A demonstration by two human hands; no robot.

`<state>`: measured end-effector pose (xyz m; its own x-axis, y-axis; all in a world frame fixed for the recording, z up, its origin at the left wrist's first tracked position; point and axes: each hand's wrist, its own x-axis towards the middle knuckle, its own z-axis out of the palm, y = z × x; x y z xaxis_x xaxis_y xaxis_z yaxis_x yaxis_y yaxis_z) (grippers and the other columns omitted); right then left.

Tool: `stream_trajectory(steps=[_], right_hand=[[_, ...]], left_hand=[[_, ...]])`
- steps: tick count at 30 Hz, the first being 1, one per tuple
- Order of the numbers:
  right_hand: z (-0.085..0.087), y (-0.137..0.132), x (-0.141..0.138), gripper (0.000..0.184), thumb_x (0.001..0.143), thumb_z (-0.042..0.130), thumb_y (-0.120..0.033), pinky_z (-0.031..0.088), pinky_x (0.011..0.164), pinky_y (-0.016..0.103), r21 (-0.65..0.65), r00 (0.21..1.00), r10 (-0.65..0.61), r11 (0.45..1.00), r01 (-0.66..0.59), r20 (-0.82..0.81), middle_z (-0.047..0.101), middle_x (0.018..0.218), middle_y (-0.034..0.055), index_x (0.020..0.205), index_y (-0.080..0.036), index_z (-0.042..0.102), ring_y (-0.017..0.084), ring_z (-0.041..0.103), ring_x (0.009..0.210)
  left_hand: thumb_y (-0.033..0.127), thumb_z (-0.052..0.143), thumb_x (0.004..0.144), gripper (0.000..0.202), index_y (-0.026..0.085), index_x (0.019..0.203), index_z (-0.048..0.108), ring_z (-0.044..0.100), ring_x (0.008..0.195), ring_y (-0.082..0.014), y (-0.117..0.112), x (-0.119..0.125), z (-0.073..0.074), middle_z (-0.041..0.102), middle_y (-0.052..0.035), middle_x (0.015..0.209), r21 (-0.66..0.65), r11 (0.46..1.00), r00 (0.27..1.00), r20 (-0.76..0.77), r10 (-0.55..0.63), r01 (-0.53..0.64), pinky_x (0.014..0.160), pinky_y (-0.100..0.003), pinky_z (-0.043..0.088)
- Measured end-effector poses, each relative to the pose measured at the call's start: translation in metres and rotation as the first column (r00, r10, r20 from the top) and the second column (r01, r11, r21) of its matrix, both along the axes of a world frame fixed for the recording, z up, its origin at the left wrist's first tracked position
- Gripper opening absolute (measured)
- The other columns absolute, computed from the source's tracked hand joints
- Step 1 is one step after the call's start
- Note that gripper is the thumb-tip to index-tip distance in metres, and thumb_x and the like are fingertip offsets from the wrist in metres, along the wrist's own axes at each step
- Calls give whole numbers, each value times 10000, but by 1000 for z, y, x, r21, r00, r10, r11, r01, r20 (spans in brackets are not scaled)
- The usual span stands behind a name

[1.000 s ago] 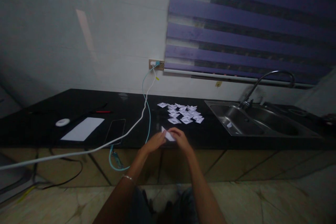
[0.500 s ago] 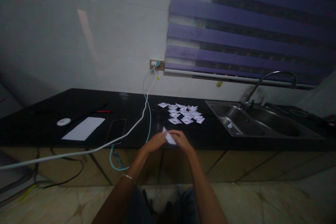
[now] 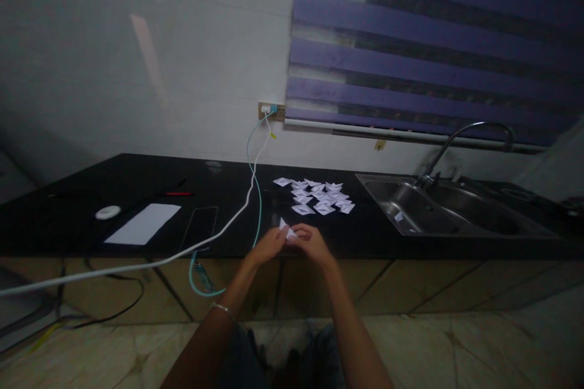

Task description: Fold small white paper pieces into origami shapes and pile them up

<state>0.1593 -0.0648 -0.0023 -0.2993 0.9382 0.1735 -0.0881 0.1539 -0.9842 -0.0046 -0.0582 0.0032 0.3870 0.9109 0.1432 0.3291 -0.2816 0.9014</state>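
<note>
My left hand [image 3: 269,243] and my right hand [image 3: 311,242] meet at the front edge of a black countertop [image 3: 91,219]. Both pinch a small folded white paper piece [image 3: 287,230], fingers closed on it. Only its pointed top shows between the fingertips. Just behind the hands lies a cluster of several finished folded white paper pieces [image 3: 319,196] on the counter. A thin bracelet sits on my left wrist.
A steel sink [image 3: 438,209] with a curved tap [image 3: 469,134] lies to the right. On the left are a flat white sheet [image 3: 143,223], a dark phone [image 3: 201,228], a white round object [image 3: 108,213] and a red pen [image 3: 179,194]. White and teal cables [image 3: 253,188] hang from a wall socket [image 3: 271,111] across the counter.
The paper piece has got smaller between my fingers as the hands closed in on it. Both hands stayed at the same spot on the counter edge.
</note>
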Motion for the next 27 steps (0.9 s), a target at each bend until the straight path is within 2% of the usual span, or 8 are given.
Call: stream_trajectory(steps=[5,9,13,15,20,27], right_hand=[[1,-1,-1,299,646,742,-366,479,609,269,60,995,-91,994,88,45,694,732,46,849,-162,661,180,642,658],[1,-2,-3,261,642,746,-364,475,595,263,81,993,-113,991,110,37,695,710,43,784,-159,671,178,640,641],[-3,0,-2,234,646,739,-357,467,554,261,85,993,-116,990,112,35,683,644,48,737,-148,682,169,621,575],[-4,1,-1,221,658,724,-356,463,533,261,86,994,-106,991,103,33,677,623,48,724,-148,686,163,609,546],[-1,2,1,196,631,731,-337,458,499,259,67,994,-102,993,99,35,668,591,35,687,-156,681,160,595,505],[2,-1,2,206,644,725,-351,459,518,263,77,995,-81,994,76,63,667,611,39,690,-157,673,168,604,538]], left_hand=[[575,230,879,579,118,739,557,443,615,-139,-1,0,0,523,-19,651,0,1000,999,26,-21,21,568,-247,341],[585,225,877,587,121,750,561,453,626,-144,-2,0,1,534,-22,663,15,1000,999,34,-16,15,583,-250,355],[585,211,881,619,123,745,600,506,692,-162,-3,1,2,593,-48,723,81,996,998,46,-37,33,680,-266,387],[596,200,877,650,122,734,621,524,701,-165,-3,1,2,613,-57,732,67,996,996,63,-67,63,714,-272,391],[681,116,828,756,131,667,608,486,587,-151,-2,2,4,579,-42,604,-124,991,992,122,-26,41,596,-258,375],[617,162,866,689,143,590,579,489,581,-148,-3,1,10,584,-51,615,-16,1000,994,107,-3,5,583,-267,360]])
